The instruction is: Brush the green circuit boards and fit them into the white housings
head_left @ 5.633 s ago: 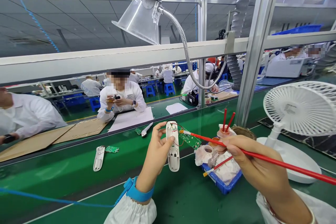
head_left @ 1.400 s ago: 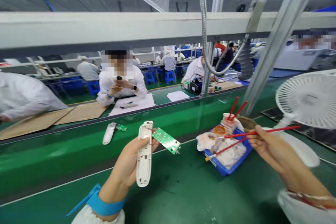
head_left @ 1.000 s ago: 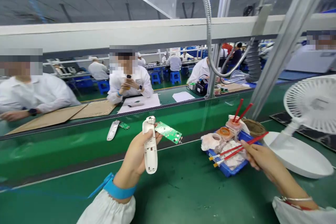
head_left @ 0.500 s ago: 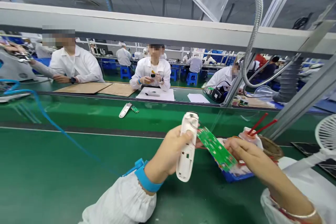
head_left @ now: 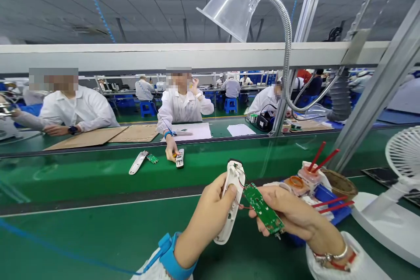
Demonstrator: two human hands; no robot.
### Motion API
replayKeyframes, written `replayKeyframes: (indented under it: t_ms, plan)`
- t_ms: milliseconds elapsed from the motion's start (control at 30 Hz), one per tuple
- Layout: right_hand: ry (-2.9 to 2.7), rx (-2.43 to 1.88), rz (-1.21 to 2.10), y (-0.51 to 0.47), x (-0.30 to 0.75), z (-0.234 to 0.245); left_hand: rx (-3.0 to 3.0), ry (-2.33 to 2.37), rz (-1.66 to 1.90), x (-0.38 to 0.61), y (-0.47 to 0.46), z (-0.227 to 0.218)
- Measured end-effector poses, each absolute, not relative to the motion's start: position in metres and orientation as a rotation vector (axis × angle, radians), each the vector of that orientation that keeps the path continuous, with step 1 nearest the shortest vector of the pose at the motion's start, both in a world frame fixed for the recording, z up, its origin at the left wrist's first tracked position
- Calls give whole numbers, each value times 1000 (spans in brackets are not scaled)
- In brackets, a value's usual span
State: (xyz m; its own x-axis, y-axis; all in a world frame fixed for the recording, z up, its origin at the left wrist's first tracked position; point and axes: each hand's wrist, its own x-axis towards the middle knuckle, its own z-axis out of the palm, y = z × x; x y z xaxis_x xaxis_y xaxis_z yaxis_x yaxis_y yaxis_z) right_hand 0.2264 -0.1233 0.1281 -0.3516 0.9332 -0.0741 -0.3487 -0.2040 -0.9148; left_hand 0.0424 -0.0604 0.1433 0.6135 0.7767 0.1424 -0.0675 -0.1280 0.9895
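Note:
My left hand is closed around a long white plastic housing, its open inner side facing me and its dark end pointing up. In my right hand is a green circuit board, gripped along its right side with the fingers behind it. Thin dark and red wires run between the housing and the board, which are held side by side and apart. A blue wrist strap sits on my left wrist.
Beyond my bench, a similar housing with a small board lies on the green belt. A co-worker's hand touches a white device there. To the right are a blue tray, red-handled tools and a white fan.
My right hand has shifted its hold to the board's side, and the board is now closer in and steadier. The co-worker opposite has reached out, with a white device now on the belt.

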Motion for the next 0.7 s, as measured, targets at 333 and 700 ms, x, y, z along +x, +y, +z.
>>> replayKeyframes:
  t_ms: [333, 700]
  plan:
    - [-1090, -1017, 1477, -128, 216, 138, 2065, 671, 850, 41, -58, 134]
    - [-1134, -1204, 1065, -125, 187, 122, 2348, 1000, 808, 48, -60, 125]
